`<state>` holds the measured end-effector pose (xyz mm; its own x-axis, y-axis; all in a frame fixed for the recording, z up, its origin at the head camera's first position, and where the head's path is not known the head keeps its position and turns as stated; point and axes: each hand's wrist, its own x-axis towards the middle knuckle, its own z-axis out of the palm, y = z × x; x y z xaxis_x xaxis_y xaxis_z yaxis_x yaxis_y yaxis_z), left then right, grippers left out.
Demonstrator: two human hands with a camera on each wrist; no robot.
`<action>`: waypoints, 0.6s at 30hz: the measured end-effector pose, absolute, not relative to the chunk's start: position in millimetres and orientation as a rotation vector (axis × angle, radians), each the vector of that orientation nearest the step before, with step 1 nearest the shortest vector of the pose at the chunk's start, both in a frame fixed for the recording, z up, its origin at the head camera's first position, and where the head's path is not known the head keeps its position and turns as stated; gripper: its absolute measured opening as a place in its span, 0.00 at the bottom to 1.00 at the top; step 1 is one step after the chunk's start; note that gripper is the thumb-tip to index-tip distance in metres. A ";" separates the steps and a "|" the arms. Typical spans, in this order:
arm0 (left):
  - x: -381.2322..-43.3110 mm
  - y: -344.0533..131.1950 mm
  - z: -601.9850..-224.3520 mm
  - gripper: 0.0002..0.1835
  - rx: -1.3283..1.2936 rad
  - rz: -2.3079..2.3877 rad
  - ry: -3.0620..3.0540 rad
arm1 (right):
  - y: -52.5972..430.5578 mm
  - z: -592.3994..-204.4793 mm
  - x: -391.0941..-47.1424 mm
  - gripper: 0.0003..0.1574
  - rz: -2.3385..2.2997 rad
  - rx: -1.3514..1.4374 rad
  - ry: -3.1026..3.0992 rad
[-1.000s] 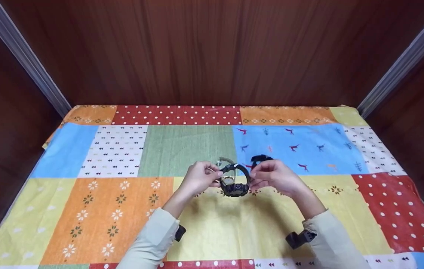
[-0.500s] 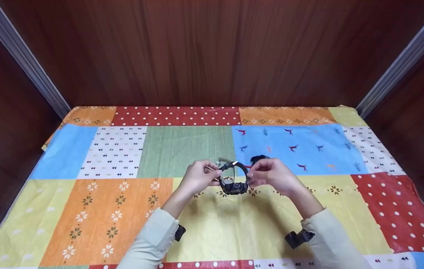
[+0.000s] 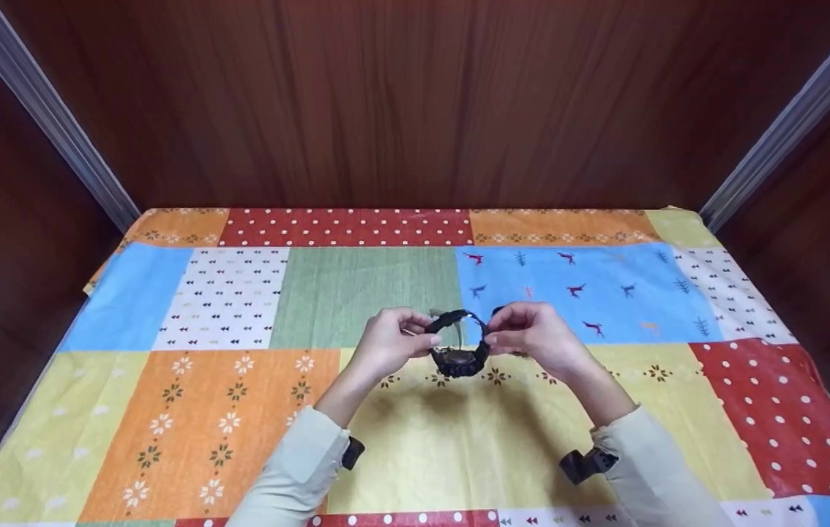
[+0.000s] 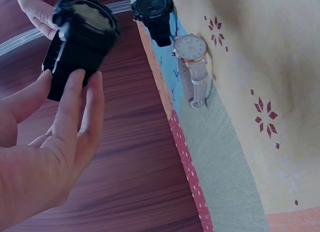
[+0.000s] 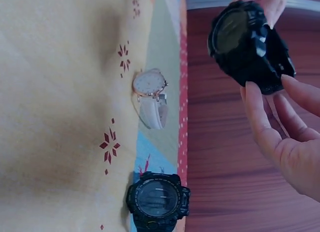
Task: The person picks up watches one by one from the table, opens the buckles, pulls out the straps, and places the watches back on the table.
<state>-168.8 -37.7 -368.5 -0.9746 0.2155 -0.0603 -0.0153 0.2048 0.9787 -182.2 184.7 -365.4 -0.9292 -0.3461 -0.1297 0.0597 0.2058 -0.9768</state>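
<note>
Your 2 hands hold 1 chunky black watch with a round dial [image 3: 459, 362] up off the cloth, slightly to the near side of the white-strapped watch with a rose-gold rim [image 4: 190, 47]. Your left hand [image 3: 391, 338] pinches the black band between thumb and fingers, left of the white-strapped watch; your right hand [image 3: 538, 337] pinches the band's opposite side, right of it. Both grips are narrow, just the band's thickness. The band curves into a ring with the case low; whether it is buckled you cannot tell.

Another bulky black watch with a ridged round bezel [image 5: 157, 199] lies to the right of the white-strapped watch, mostly hidden by your right hand in the head view. Beneath the white-strapped watch spreads a multicoloured patchwork cloth [image 3: 371, 293]; beyond it rises a reddish-brown wood-grain panel [image 3: 400, 110].
</note>
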 end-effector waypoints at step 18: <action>-161.5 -33.8 -362.2 0.11 0.340 1.683 2.609 | 181.7 -350.5 -179.5 0.17 -1.499 -0.614 2.449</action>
